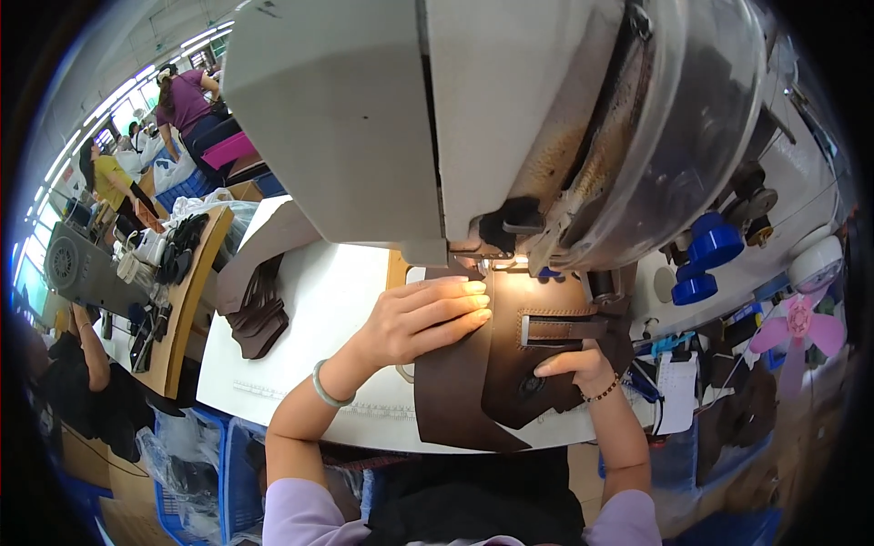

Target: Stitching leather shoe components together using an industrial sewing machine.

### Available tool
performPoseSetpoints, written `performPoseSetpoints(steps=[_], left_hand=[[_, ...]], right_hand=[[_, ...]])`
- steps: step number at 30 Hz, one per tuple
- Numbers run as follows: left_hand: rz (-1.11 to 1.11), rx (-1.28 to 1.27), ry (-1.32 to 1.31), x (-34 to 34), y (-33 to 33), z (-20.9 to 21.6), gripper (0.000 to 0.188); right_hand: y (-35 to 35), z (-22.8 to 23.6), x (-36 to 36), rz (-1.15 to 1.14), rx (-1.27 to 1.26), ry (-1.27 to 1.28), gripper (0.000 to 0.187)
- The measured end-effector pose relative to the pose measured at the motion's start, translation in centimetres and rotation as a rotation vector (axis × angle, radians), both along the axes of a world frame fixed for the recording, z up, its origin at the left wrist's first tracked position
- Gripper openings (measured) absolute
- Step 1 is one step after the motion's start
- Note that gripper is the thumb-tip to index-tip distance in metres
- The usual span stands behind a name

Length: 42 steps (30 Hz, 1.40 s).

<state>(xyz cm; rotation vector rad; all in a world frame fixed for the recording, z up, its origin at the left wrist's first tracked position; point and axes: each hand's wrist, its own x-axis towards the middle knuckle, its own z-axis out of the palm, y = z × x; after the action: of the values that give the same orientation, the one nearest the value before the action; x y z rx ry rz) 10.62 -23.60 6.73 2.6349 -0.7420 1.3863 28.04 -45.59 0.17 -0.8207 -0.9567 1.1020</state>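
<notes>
My left hand (pixel 419 318) lies flat on a dark brown leather piece (pixel 455 391), its fingers stretched out together beside the sewing machine's (pixel 364 118) lit needle area. Against that piece, on its right, is a brown leather panel (pixel 510 378) with a stitched strap (pixel 557 329) and a small round dark mark. My right hand (pixel 583 366) grips this panel near its right edge, thumb on top; its other fingers are mostly hidden. Both leather pieces reach under the machine head, which hides their far ends.
A stack of dark brown leather pieces (pixel 259 314) lies on the white table (pixel 309 364) at left. Blue thread spools (pixel 715 241) and a pink fan (pixel 797 323) stand at right. Blue crates (pixel 238 482) sit below left. Other people are at work on the far left.
</notes>
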Motion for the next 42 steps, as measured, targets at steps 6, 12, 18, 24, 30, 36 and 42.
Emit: performPoseSetpoints(steps=[6,12,18,24,30,36,42], left_hand=[[-0.047,-0.038,0.057,0.0,0.6,-0.7,0.028],[-0.163,-0.123,-0.091,0.5,0.5,-1.1,0.027],[-0.079,-0.062,-0.015,-0.4,-0.3,-0.1,0.026],[-0.031,-0.001,0.112,-1.7,-1.2,0.5,0.03],[0.017,-0.018,0.14,-1.9,-1.8,1.2,0.032],[0.054,-0.024,0.202,-2.4,-2.3,2.1,0.036],[0.064,-0.029,0.215,-2.3,-2.2,2.3,0.033]], right_hand=[[0.1,-0.2,0.1,0.019,-0.037,0.052,0.055],[0.4,-0.4,0.4,0.028,-0.088,0.072,0.054],[0.5,-0.1,0.3,0.026,-0.073,0.04,0.051],[0.3,0.2,0.4,0.012,-0.057,-0.046,0.049],[0.3,0.0,0.2,0.033,-0.058,0.01,0.052],[0.1,0.3,-0.2,0.018,-0.048,0.019,0.055],[0.1,0.4,-0.6,0.03,-0.049,0.102,0.059]])
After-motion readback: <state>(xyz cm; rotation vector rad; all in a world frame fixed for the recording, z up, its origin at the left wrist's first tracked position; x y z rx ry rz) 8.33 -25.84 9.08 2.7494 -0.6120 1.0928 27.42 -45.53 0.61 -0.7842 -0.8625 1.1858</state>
